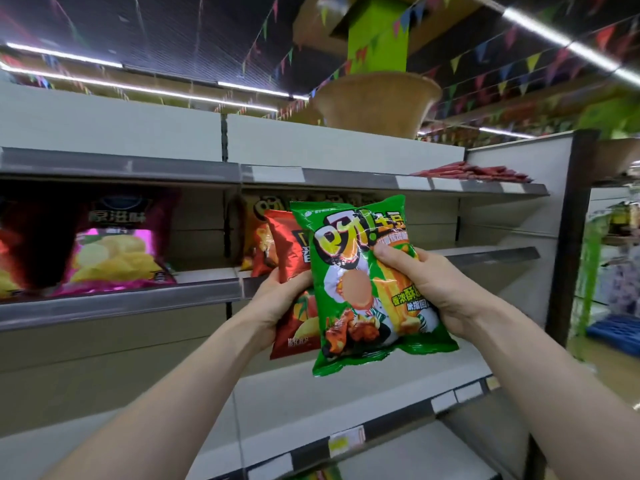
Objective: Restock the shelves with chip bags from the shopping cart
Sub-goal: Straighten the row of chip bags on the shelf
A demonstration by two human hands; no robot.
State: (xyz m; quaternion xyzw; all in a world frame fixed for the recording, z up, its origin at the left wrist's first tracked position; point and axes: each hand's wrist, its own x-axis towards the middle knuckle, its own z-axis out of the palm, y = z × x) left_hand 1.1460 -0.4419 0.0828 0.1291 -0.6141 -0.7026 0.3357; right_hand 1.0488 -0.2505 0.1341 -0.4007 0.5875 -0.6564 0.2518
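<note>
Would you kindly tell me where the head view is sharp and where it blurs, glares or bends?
Head view: the green chip bag is sharp, with mild foil sheen; the red chip bag behind is softer; the pink bag at far left is smeared; the ceiling light strips blow out white; the shelf rail bows from wide-angle distortion.

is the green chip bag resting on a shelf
No, the right hand grips the green chip bag short of the shelf; the left hand grips the red chip bag.
</note>
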